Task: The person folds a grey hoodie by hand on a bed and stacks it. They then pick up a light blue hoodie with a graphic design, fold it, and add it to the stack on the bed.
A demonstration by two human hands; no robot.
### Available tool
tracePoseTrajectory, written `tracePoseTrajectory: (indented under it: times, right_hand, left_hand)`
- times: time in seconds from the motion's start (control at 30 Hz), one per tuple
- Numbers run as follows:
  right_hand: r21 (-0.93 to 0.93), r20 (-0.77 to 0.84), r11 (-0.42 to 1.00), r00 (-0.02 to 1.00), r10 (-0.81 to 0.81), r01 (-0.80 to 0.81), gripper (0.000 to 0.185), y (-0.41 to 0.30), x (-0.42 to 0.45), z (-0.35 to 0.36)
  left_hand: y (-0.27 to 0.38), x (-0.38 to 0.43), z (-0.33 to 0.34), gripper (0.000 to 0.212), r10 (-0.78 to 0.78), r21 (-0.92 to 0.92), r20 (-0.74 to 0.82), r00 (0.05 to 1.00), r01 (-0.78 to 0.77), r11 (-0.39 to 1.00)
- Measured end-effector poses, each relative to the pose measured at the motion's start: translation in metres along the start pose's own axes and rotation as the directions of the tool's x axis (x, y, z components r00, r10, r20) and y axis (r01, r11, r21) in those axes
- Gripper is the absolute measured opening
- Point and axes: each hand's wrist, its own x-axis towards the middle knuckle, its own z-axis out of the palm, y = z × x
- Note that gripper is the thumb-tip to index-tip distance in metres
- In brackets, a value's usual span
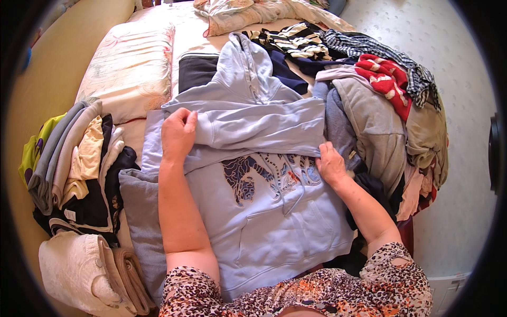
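A light blue hooded sweatshirt (285,233) lies spread in front of me, its hood pointing away and its front pocket near my body. Its sleeves lie across the chest, above a dark patterned design and a hanging drawstring. My left hand (180,128) grips the sleeve fabric at the left shoulder side, thumb and fingers closed. At the lower right corner of the crossed sleeve, my right hand (331,162) pinches the cloth between thumb and fingers. Under the sweatshirt on the left, a grey garment (140,214) and a pale lilac cloth (152,138) show.
Folded clothes (67,154) stand at the left, with a cream knitted garment (71,269) nearer me. A large heap with a beige sweatshirt (374,126) and a red patterned cloth (386,79) lies right. Beyond are dark folded trousers (198,73) and a pale pillow (130,67).
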Motion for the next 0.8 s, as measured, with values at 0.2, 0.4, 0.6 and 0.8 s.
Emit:
tracePoseTrajectory:
  times: [0.2, 0.4, 0.6, 0.8]
  right_hand:
    - [-0.074, -0.021, 0.985, 0.988, 0.156, -0.157, 0.015, 0.02, -0.003, -0.016]
    - [-0.091, 0.163, 0.994, 0.984, 0.067, -0.053, 0.01, 0.025, -0.016, 0.005]
    - [-0.114, 0.207, 0.992, 0.975, 0.082, -0.059, 0.012, 0.017, -0.013, -0.005]
    - [-0.133, 0.245, 0.987, 0.962, 0.119, -0.088, 0.015, 0.017, -0.012, -0.001]
  left_hand:
    - [-0.004, 0.0, -0.014, 0.024, -0.101, -0.423, -0.106, 0.989, 0.047, 0.905]
    - [-0.014, -0.012, -0.027, 0.024, -0.221, 0.622, 0.345, 0.912, -0.046, 0.781]
    - [-0.004, -0.012, -0.014, 0.039, 0.005, 0.388, 0.365, 0.931, -0.158, 0.908]
    - [0.011, -0.012, -0.011, 0.032, 0.044, 0.274, 0.527, 0.849, -0.219, 0.936]
